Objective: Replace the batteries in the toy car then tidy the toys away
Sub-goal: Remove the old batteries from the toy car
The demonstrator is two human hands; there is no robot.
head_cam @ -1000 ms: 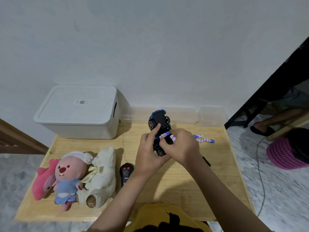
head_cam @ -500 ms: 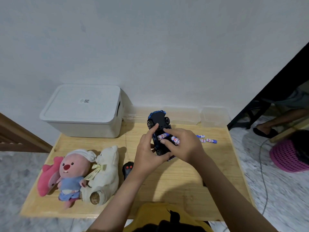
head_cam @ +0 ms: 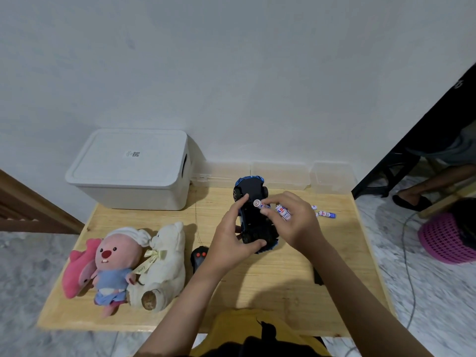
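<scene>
A dark blue toy car (head_cam: 253,215) lies upside down on the wooden table (head_cam: 257,292), its black underside facing up. My left hand (head_cam: 231,238) grips the car's left side and near end. My right hand (head_cam: 296,222) pinches one white battery (head_cam: 260,204) over the car's underside and holds a second battery (head_cam: 283,212) between its fingers. Loose batteries (head_cam: 325,214) lie on the table just right of my right hand.
A white lidded storage box (head_cam: 131,171) stands at the back left. Clear plastic containers (head_cam: 332,177) line the wall. A pink plush (head_cam: 113,261), a white bear (head_cam: 164,264) and a black remote (head_cam: 198,257) sit at the left. A person's foot (head_cam: 412,200) and a pink basket (head_cam: 448,243) are right of the table.
My right hand has lifted the battery so its end points up over the car. The left hand keeps its hold on the car. The camera has shifted slightly.
</scene>
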